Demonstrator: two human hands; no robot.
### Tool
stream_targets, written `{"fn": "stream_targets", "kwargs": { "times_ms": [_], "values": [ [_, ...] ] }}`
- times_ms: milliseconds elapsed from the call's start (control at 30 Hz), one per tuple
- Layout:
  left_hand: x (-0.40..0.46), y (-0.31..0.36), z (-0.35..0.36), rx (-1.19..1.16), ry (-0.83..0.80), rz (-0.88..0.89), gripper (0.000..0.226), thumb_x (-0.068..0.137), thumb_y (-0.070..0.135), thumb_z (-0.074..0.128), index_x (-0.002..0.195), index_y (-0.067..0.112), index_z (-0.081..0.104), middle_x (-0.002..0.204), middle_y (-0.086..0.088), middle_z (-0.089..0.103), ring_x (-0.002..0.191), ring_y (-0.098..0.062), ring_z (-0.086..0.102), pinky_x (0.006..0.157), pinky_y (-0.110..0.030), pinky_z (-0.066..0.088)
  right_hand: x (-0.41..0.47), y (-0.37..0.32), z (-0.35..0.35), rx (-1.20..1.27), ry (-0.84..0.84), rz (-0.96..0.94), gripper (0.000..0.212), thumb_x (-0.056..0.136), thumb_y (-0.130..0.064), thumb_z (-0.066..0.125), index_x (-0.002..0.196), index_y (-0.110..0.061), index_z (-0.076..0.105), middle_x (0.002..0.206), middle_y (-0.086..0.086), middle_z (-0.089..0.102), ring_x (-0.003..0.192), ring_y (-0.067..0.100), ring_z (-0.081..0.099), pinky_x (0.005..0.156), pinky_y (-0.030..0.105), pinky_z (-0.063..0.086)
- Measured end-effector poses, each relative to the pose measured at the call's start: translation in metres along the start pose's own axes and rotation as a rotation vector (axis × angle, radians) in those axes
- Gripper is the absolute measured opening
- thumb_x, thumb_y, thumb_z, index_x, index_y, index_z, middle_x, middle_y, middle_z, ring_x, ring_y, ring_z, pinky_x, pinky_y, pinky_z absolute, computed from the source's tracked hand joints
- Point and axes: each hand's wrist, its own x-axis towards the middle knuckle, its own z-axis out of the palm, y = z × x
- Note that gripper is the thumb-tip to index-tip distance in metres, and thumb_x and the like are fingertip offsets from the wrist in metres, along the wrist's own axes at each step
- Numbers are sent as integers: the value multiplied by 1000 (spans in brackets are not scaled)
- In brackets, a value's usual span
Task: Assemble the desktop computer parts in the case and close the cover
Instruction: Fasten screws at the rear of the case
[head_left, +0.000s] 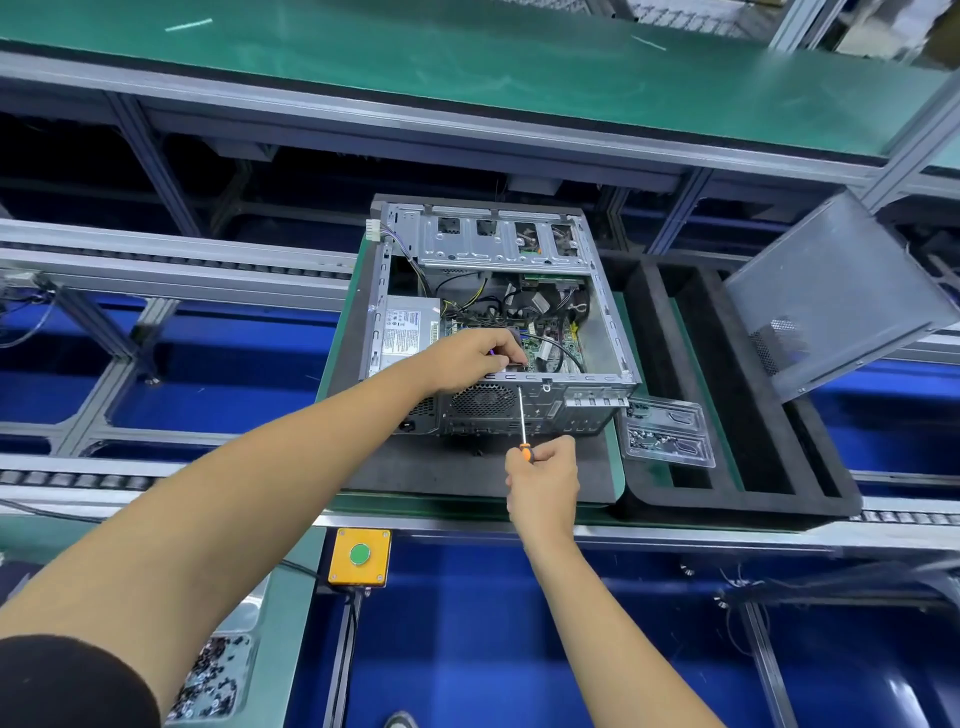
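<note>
An open desktop case (608, 322) lies on its side on a dark foam pad, showing the power supply (408, 332), motherboard and cables. My left hand (467, 361) reaches over the case's rear wall with its fingers curled around a part inside, by the rear fan; what it holds is mostly hidden. My right hand (545, 475) grips an orange-handled screwdriver (522, 410), whose tip touches the top of the rear panel. The grey side cover (836, 296) leans upright to the right of the case.
A clear plastic tray (667, 431) with screws lies beside the case on a black foam carrier (737, 405). A yellow box with a green button (359, 556) sits at the near rail. A bin of screws (213, 680) is at lower left. Conveyor rails run across.
</note>
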Motion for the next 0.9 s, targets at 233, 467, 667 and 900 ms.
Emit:
{"fn": "stream_targets", "kwargs": {
  "times_ms": [233, 467, 667, 900],
  "values": [
    [3, -2, -1, -58, -12, 4, 23, 105, 18, 53, 115, 29, 70, 120, 16, 66, 111, -2, 60, 94, -29, 47, 0, -1, -5, 2, 23, 24, 14, 94, -19, 58, 90, -6, 57, 62, 1, 71, 37, 14, 51, 45, 31, 44],
    [2, -4, 0, -57, 4, 22, 23, 105, 18, 53, 115, 29, 69, 120, 17, 66, 111, -1, 60, 93, -28, 47, -5, -5, -1, -35, 58, 59, 12, 93, -25, 54, 91, -14, 58, 62, -4, 71, 45, 15, 56, 62, 40, 52],
    [2, -5, -1, -89, 1, 27, 23, 104, 16, 54, 115, 29, 69, 116, 19, 66, 108, 7, 58, 88, -20, 43, -5, -11, -2, 29, 56, 76, 22, 80, -13, 59, 82, -17, 38, 81, 19, 67, 59, 25, 47, 57, 38, 40],
    [4, -4, 0, -66, -2, 36, 22, 104, 17, 55, 114, 30, 69, 122, 13, 68, 112, -6, 61, 102, -38, 48, -11, -4, -5, -70, 51, 74, 17, 95, -32, 49, 91, -18, 58, 62, -8, 73, 46, 12, 60, 64, 35, 51]
  ]
}}
